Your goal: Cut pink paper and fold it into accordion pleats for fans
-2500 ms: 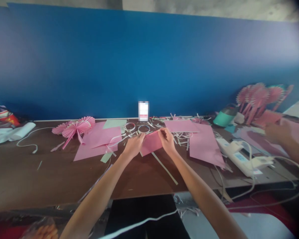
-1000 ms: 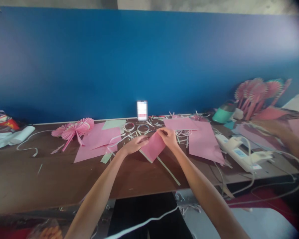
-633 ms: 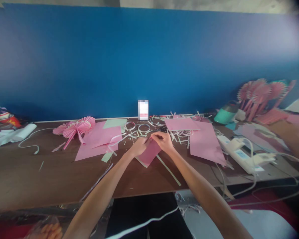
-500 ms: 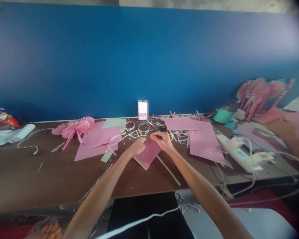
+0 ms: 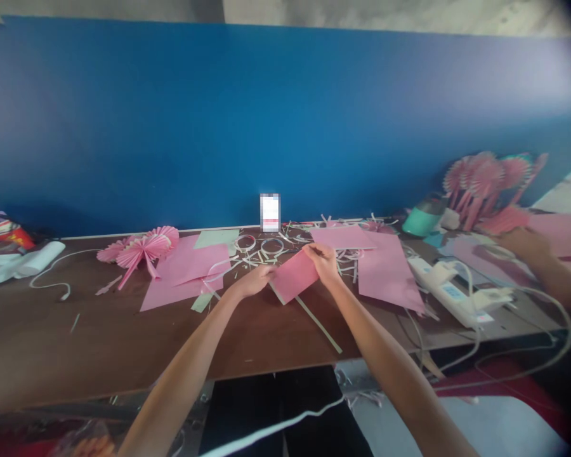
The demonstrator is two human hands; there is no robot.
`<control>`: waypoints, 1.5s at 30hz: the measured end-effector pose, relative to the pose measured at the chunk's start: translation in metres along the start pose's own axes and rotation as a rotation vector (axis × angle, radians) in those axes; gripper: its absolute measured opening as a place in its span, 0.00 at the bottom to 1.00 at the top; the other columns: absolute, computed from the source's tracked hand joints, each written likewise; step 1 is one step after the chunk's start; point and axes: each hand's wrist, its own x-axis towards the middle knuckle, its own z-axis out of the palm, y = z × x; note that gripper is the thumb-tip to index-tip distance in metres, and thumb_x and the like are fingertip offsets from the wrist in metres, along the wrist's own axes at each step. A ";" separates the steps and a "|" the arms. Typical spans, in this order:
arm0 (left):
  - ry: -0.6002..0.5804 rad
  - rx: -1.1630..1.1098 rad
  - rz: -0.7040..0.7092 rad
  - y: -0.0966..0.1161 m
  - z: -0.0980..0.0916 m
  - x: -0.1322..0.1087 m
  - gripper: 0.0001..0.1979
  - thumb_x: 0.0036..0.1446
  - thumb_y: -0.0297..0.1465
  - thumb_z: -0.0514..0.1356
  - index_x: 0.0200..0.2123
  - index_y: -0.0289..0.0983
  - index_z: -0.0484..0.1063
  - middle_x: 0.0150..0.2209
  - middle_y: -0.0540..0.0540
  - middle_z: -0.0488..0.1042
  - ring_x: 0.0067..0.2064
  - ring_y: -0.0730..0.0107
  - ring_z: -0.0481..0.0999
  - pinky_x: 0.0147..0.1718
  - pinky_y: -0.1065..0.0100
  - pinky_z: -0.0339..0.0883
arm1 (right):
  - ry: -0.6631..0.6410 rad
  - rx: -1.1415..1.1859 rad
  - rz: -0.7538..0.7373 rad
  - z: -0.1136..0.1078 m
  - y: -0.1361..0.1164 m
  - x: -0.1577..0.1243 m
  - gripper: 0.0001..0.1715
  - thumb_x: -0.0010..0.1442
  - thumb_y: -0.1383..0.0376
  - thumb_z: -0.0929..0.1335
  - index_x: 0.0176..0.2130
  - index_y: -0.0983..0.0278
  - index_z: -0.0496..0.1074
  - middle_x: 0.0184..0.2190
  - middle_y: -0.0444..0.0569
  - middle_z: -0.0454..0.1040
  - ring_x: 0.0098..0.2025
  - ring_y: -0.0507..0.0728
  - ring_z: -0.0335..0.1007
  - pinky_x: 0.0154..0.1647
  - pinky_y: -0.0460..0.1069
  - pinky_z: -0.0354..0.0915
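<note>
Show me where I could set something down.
The brown wooden table is barest at front left, between the curved white cable and left forearm. A smaller patch, with a pale paper strip, lies between the forearms, nearer than the held pink paper. White paper strips crowd the back middle; a white plastic power strip, the right.

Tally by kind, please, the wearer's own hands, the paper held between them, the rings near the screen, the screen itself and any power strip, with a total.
Left hand and right hand: 2
Held pink paper: 1 piece, layers unclear
Left ring and right ring: 2
Screen: 1
Power strip: 1
Total: 7
</note>
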 end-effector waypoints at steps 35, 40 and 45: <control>-0.097 -0.147 -0.113 0.002 0.008 -0.004 0.18 0.51 0.31 0.54 0.45 0.34 0.70 0.39 0.45 0.74 0.41 0.63 0.71 0.41 0.65 0.64 | -0.473 -0.020 -0.096 -0.004 -0.026 -0.005 0.15 0.55 0.60 0.66 0.42 0.63 0.71 0.31 0.46 0.74 0.30 0.52 0.66 0.31 0.46 0.60; -0.071 -0.060 -0.141 0.004 0.000 -0.007 0.21 0.51 0.30 0.52 0.50 0.36 0.67 0.47 0.44 0.71 0.49 0.59 0.69 0.45 0.64 0.63 | -0.537 -0.082 -0.069 -0.008 -0.022 -0.003 0.14 0.56 0.59 0.65 0.38 0.63 0.74 0.25 0.43 0.72 0.25 0.50 0.62 0.25 0.45 0.57; -0.001 0.240 -0.087 -0.001 -0.002 -0.003 0.20 0.51 0.26 0.50 0.48 0.36 0.68 0.44 0.42 0.73 0.44 0.59 0.71 0.43 0.64 0.63 | -0.559 0.001 -0.088 0.000 -0.018 -0.004 0.13 0.57 0.63 0.64 0.39 0.62 0.75 0.37 0.47 0.76 0.37 0.54 0.69 0.37 0.47 0.63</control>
